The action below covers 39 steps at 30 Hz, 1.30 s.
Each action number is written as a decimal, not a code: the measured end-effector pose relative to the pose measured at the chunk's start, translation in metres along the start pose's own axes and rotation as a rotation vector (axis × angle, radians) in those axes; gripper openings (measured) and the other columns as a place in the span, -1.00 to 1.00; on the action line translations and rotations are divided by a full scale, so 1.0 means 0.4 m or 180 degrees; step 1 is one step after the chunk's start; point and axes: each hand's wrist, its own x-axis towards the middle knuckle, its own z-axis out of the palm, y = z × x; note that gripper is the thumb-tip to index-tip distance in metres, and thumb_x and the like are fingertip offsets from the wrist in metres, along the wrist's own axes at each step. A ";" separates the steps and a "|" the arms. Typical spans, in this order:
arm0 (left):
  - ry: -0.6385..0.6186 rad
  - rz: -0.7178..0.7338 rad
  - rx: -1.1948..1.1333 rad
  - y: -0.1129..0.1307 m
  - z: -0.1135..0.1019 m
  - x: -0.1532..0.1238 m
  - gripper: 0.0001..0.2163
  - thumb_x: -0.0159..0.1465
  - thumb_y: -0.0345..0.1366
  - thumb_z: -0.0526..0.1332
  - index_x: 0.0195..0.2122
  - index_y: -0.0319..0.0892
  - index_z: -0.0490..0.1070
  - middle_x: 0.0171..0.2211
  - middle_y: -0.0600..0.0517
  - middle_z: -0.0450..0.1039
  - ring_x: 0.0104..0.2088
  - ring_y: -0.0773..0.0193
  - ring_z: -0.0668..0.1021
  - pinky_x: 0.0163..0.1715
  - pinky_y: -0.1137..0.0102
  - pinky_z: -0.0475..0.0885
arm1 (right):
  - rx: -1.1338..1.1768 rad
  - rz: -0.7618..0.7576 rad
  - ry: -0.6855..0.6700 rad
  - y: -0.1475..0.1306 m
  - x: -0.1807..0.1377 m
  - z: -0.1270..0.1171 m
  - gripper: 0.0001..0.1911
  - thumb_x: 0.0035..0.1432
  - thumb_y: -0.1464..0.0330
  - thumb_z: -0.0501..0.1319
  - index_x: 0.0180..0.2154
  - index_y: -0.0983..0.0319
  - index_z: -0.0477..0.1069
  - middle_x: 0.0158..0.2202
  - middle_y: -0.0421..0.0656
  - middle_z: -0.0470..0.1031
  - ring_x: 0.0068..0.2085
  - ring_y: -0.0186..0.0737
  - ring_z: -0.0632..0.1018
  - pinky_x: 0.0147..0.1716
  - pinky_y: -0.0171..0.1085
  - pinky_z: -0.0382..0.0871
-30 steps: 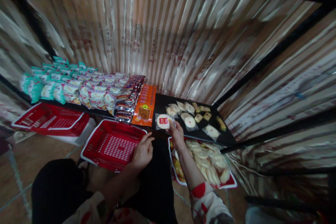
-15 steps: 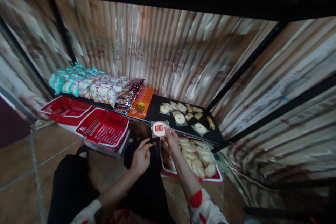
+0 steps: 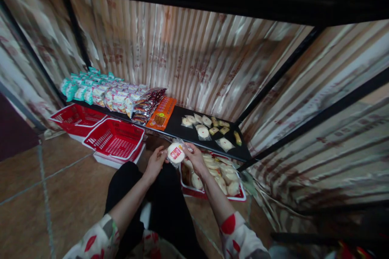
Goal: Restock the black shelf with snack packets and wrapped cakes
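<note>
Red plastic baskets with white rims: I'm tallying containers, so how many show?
3: the far-left basket, the middle basket beside it, and, on the right, the filled basket holding pale, rounded packets. Any stacked underneath could be hidden.

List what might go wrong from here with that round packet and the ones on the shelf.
The round packet is held near the edges of its clear wrapper by the left hand and right hand, so it might slip and drop.
A white packet lies close to the front edge of the black shelf; a bump could knock it off.
</note>
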 end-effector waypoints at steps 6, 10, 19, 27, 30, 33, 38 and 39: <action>0.0010 -0.0065 -0.0100 0.001 0.074 -0.007 -0.75 0.04 -0.25 0.24 -0.27 -0.24 0.36 -0.62 0.15 0.38 -0.66 0.44 0.40 -0.74 0.60 0.17 | 0.0110 0.0045 0.0073 -0.008 -0.008 -0.030 -0.52 -0.29 0.07 0.38 -0.32 0.23 0.46 -0.58 -0.27 0.45 -0.59 -0.41 0.38 -0.64 -0.43 0.18; 0.0115 -0.0007 -0.0242 -0.002 0.112 0.017 -0.78 -0.02 -0.26 0.28 -0.36 -0.23 0.36 -0.62 0.17 0.36 -0.68 0.45 0.39 -0.72 0.58 0.23 | 0.0294 0.0203 -0.0002 0.013 -0.016 -0.060 -0.48 -0.31 0.08 0.40 -0.29 0.21 0.43 -0.49 -0.24 0.51 -0.54 -0.39 0.44 -0.60 -0.43 0.23; 0.0042 -0.0140 -0.0292 -0.005 0.186 0.079 -0.87 0.05 -0.35 0.25 -0.37 -0.24 0.35 -0.59 0.15 0.39 -0.65 0.48 0.41 -0.66 0.59 0.32 | 0.0441 0.0262 0.0236 0.039 0.011 -0.111 -0.53 -0.37 0.10 0.43 -0.40 0.21 0.40 -0.62 -0.33 0.40 -0.61 -0.45 0.36 -0.62 -0.45 0.17; -0.0120 -0.0263 0.0153 -0.003 0.158 0.162 -0.92 0.07 -0.42 0.22 -0.39 -0.26 0.36 -0.58 0.15 0.35 -0.62 0.48 0.43 -0.68 0.62 0.27 | 0.0420 0.0203 0.0299 0.057 0.095 -0.091 -0.54 -0.30 0.10 0.41 -0.35 0.23 0.43 -0.63 -0.33 0.38 -0.63 -0.45 0.30 -0.62 -0.42 0.13; -0.0173 -0.0253 0.0022 0.004 0.161 0.202 -0.92 0.07 -0.42 0.23 -0.39 -0.25 0.36 -0.58 0.15 0.37 -0.61 0.46 0.45 -0.65 0.61 0.31 | 0.0415 0.0172 0.0409 0.057 0.135 -0.082 -0.51 -0.31 0.09 0.41 -0.34 0.24 0.44 -0.65 -0.34 0.36 -0.62 -0.44 0.30 -0.60 -0.41 0.15; -0.0139 -0.0226 -0.0140 0.017 0.175 0.246 -0.91 0.06 -0.44 0.24 -0.40 -0.24 0.35 -0.59 0.15 0.38 -0.60 0.45 0.46 -0.64 0.60 0.33 | 0.0394 0.0173 0.0495 0.043 0.177 -0.077 -0.48 -0.35 0.09 0.41 -0.33 0.25 0.43 -0.63 -0.33 0.38 -0.60 -0.42 0.34 -0.56 -0.38 0.20; -0.0154 -0.0274 -0.0189 0.051 0.200 0.332 -0.91 0.09 -0.50 0.20 -0.39 -0.23 0.32 -0.60 0.16 0.37 -0.60 0.46 0.47 -0.61 0.60 0.35 | 0.0199 0.0107 0.0419 0.012 0.264 -0.078 -0.45 -0.38 0.11 0.41 -0.31 0.27 0.42 -0.56 -0.25 0.47 -0.54 -0.36 0.41 -0.50 -0.35 0.24; -0.0180 -0.0273 -0.0154 0.058 0.206 0.354 -0.91 0.10 -0.51 0.19 -0.38 -0.23 0.32 -0.59 0.16 0.37 -0.60 0.46 0.47 -0.61 0.60 0.35 | 0.0167 0.0057 0.0451 0.006 0.286 -0.078 -0.46 -0.37 0.11 0.40 -0.31 0.27 0.42 -0.56 -0.25 0.47 -0.53 -0.35 0.41 -0.49 -0.35 0.24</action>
